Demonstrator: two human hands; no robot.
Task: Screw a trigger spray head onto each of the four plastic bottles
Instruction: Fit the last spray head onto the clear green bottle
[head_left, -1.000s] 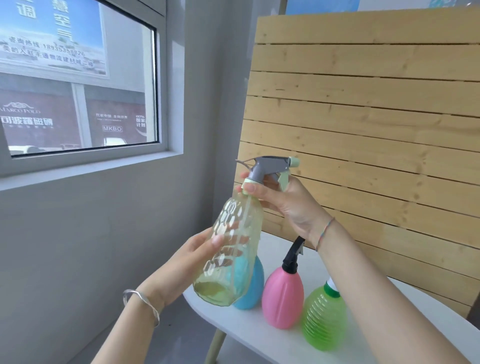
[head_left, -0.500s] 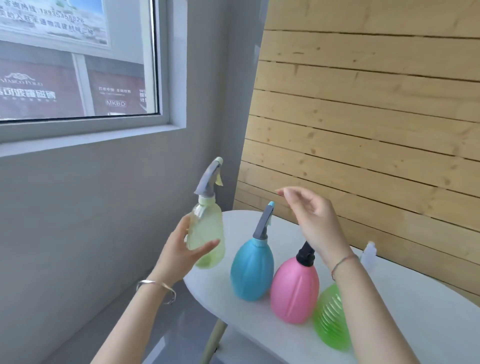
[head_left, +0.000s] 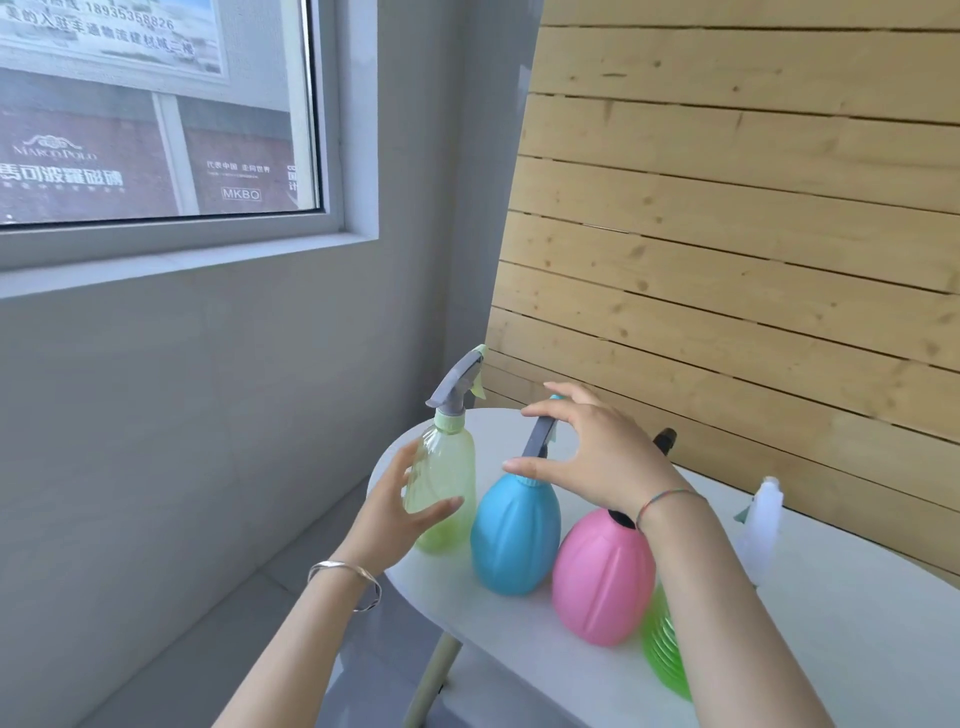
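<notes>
Head view: yellow-green bottle (head_left: 447, 488), blue bottle (head_left: 514, 540), pink bottle (head_left: 602, 577): heads fitted. Green bottle (head_left: 662, 660): neck hidden; white spray head (head_left: 761, 525) lies loose nearby. Your left hand (head_left: 400, 514) and right hand (head_left: 597, 457): fingers spread, gripping nothing.

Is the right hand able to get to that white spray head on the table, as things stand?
Probably yes. The right hand is open and empty above the blue bottle, and the white spray head sits to its right with only bare table between.

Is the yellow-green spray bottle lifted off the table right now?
No, the yellow-green spray bottle stands upright on the white table, with the left hand open around its lower part.
</notes>
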